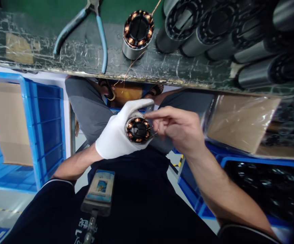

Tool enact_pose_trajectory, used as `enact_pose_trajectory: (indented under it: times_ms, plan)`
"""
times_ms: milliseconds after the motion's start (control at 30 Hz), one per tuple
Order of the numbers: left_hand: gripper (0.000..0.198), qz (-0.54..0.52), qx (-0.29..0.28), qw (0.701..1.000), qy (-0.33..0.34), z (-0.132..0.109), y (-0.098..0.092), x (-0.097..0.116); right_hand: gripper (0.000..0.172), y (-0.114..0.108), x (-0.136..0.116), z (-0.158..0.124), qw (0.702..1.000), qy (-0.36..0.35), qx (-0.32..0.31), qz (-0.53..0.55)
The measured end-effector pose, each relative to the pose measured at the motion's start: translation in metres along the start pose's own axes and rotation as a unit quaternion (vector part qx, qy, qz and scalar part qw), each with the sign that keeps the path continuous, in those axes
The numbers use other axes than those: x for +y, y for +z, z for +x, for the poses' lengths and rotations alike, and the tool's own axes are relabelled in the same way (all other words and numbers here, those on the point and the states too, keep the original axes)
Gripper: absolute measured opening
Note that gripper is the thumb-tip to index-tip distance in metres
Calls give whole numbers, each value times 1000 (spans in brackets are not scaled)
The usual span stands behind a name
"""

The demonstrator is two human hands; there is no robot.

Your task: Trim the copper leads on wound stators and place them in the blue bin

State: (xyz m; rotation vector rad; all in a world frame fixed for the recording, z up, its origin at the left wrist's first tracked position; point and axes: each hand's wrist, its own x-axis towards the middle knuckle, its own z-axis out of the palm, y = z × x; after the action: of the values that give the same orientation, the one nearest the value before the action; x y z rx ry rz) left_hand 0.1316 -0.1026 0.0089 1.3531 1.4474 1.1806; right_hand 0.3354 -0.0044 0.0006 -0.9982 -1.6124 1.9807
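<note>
My left hand (120,132), in a white glove, is wrapped around a motor stator (138,130) above my lap. The stator's open end, with copper windings around a black centre, faces up. My bare right hand (179,128), slightly blurred, is at the stator's right side. Its index finger stretches to the rim, and the other fingers are curled. A thin copper wire (157,131) runs from the stator to these curled fingers; the exact grip is partly hidden. On the bench edge stands another wound stator (138,32), with loose wire ends trailing from it.
Pliers with blue handles (102,44) lie on the worn green bench (78,62). Several metal cylinders (205,37) crowd its right side. A blue crate (45,118) with cardboard stands at left. At right are a plastic-wrapped cardboard box (240,122) and a blue bin (264,162) of dark parts.
</note>
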Motion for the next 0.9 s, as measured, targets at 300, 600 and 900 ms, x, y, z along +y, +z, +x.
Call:
enact_pose_trajectory:
  times_ms: [300,600,900]
  plan:
    - [78,55,103,993,-34,-22,22,-8,28,28,-9,7,996,-11,89,-2]
    - [42,-5,106,994,0,-18,0,8,17,-24,-21,-6,911,-268,144,-278]
    - [28,264,-3,963,54,-14,-11,1,23,-23,-24,-11,890,-186,-71,-411]
